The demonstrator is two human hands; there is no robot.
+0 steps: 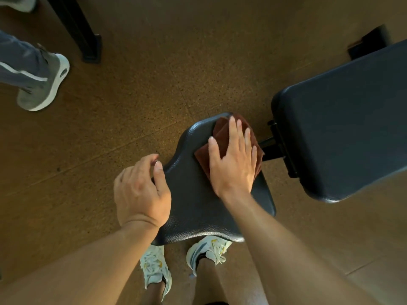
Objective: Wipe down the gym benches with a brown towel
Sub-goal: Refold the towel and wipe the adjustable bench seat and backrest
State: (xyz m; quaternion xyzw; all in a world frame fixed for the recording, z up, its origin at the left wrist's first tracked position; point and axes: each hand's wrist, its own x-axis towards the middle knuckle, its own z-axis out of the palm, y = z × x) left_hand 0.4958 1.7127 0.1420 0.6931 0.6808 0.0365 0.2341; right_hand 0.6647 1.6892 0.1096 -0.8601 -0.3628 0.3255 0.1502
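Observation:
A black padded bench seat (193, 201) lies below me, narrow end pointing away. A folded brown towel (220, 130) rests on its far right part. My right hand (233, 159) lies flat on the towel, fingers straight and spread, pressing it onto the pad. At the seat's left edge, my left hand (141, 192) hovers or rests with fingers loosely curled, the thumb touching the pad; it holds nothing. The bench's larger black back pad (348, 119) extends to the right, joined by a black metal bracket (275, 146).
Another person's leg and grey shoe (46, 84) stand at the upper left. A black metal frame foot (88, 40) sits on the brown speckled floor (154, 73) behind it. My own white shoes (207, 249) are under the seat's near edge.

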